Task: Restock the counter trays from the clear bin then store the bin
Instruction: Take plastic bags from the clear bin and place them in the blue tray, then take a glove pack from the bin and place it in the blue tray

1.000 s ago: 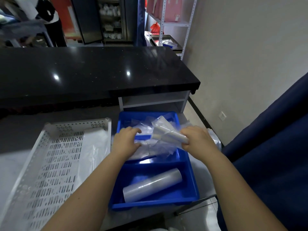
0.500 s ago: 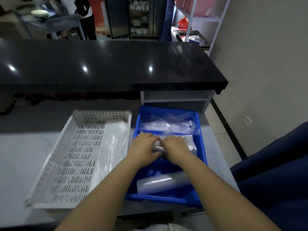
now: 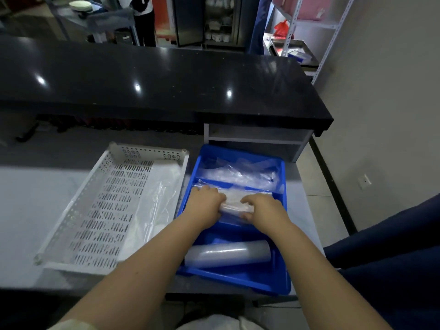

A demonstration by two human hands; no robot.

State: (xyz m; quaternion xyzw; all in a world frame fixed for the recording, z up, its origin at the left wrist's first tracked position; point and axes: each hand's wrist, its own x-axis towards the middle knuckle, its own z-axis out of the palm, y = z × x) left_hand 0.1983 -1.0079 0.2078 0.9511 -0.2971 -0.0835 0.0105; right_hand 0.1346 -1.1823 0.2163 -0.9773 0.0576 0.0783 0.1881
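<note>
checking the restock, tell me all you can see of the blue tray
The blue tray is glossy plastic, rectangular, split by cross walls into three compartments. It sits flat on the grey counter, to the right of the white slotted tray. The far compartment holds loose clear bags; in the middle one the left hand and right hand hold a clear pack; a clear roll lies on its side in the near one.

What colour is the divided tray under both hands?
Bright blue; the divided plastic tray shows best in the head view.
</note>
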